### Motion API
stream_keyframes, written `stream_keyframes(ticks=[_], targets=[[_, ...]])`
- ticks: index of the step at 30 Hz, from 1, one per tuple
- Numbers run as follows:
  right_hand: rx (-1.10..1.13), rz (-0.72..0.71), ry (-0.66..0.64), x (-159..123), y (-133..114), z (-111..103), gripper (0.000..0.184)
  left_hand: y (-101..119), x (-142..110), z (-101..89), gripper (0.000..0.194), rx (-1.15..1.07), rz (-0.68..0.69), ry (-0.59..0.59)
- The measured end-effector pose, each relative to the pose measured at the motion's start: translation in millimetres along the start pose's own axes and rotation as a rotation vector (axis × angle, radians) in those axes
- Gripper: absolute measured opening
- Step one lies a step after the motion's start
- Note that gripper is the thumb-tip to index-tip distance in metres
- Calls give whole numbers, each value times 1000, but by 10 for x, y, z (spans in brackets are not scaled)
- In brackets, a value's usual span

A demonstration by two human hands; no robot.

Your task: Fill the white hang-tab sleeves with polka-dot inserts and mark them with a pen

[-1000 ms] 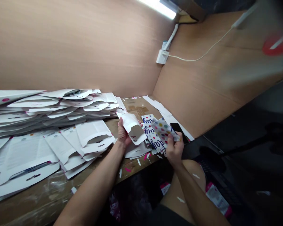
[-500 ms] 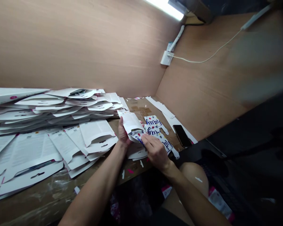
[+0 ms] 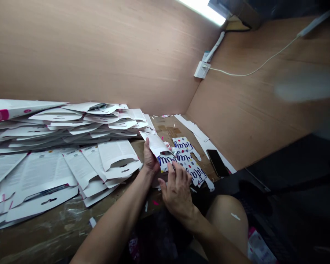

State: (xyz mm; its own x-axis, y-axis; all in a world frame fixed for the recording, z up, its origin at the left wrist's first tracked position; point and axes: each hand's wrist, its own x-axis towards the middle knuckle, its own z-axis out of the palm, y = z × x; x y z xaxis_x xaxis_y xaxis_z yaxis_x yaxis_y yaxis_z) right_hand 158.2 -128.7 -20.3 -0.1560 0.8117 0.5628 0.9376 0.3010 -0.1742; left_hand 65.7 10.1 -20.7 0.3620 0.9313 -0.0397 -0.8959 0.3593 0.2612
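– From where you're standing, what's in the left hand (image 3: 150,157)?
– A flat white paper packet (image 3: 155,144), held tilted above the brown worktable (image 3: 165,126). The thumb lies along the near side and the other fingers curl round the packet, so it's gripped between them

– And that spotted thing at its mouth?
– A white printed piece with coloured dots and dark blue script (image 3: 166,162). It sits partly inside the packet, with the lettered end showing out of the opening

– Is the right hand (image 3: 178,190) pinching it?
– Doesn't look like it. The thumb stands well apart from the other fingers, and those lie close together, bent, with their tips at the outer edge of the piece. Whether they press hard, I can't tell from here

– What's lying just beyond that hand?
– More of the dotted, blue-lettered pieces (image 3: 191,165), overlapping one another on the table, and near them a black rectangular phone (image 3: 217,163). Long white paper strips (image 3: 198,134) run along the foot of the side wall

– And over on the left?
– A layered heap of white paper packets (image 3: 71,126) against the tan back wall (image 3: 85,55), with more printed ones (image 3: 46,170) spread in front, some showing slotted hanging holes
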Motion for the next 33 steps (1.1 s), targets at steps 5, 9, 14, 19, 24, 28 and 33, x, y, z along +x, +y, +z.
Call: stream_keyframes(ticks=[5, 9, 14, 19, 24, 28, 33], targets=[[128, -31, -253, 284, 40, 52, 59, -60, -32, 64, 86, 25, -102, -36], [223, 130, -336, 951, 200, 105, 35, -104, -47, 89, 77, 59, -180, -92], [105, -25, -254, 1014, 33, -10, 24, 82, -27, 43, 85, 38, -133, -117], [133, -102, -163, 384, -128, -61, 52, 254, 6, -64, 86, -7, -9, -48], [150, -40, -305, 335, -120, 7, 60, 94, 26, -101, 87, -19, -106, -78], [162, 121, -381, 1123, 169, 156, 46, -12, 63, -35, 79, 53, -104, -98], [67, 179, -287, 2039, 644, 261, 43, -23, 145, -34, 34, 319, 277, 161]])
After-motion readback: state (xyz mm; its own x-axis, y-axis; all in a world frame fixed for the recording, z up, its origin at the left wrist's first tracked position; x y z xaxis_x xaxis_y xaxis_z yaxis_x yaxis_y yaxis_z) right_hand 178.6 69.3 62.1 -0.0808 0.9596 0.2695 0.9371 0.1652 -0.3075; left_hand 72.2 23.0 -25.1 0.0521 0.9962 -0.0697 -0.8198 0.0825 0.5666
